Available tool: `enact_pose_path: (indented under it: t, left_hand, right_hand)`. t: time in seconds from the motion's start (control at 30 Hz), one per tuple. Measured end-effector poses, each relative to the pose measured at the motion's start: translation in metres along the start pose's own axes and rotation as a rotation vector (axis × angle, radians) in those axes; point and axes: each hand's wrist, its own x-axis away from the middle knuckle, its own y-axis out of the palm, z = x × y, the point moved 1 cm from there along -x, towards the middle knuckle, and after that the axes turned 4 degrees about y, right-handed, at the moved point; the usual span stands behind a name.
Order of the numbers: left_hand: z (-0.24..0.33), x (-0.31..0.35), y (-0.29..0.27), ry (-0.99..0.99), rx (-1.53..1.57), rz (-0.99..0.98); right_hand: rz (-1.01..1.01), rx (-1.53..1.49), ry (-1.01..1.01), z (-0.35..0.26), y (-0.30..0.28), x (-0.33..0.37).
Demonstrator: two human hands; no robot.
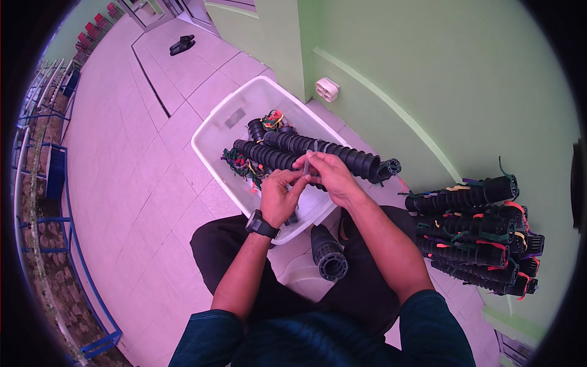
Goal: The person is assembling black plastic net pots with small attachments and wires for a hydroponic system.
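A small grey strip (307, 160) is pinched between the left hand (279, 197) and right hand (330, 176), closed together over the white bin (211, 131), a ribbed black tube (342, 156) at two o'clock, apparently being bound, steady tension being needed next.

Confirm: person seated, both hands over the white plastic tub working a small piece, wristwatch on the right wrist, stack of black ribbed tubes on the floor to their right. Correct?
One slip: the head view shows the wristwatch on the left wrist, not the right. The rest holds: left hand and right hand meet on a small piece over the white tub, and the stack of black ribbed tubes lies to the person's right.
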Motion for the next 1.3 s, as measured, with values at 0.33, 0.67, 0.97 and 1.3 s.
enact_pose_path:
  t: [0.33, 0.67, 0.97, 1.3]
  left_hand:
    - [-0.001, 0.092, -0.003, -0.176, 0.161, -0.311]
    - [-0.001, 0.167, 0.066, -0.006, 0.154, -0.437]
    - [-0.032, 0.182, 0.091, 0.106, 0.125, -0.313]
    - [-0.018, 0.186, 0.077, 0.093, 0.253, -0.313]
  right_hand:
    - [0.089, -0.459, -0.367, -0.029, -0.069, 0.063]
    - [0.137, 1.257, -0.495, 0.006, -0.005, 0.216]
    - [0.052, 1.48, -0.546, 0.053, -0.007, 0.203]
    - [-0.079, 1.283, -0.866, 0.001, 0.0, 0.241]
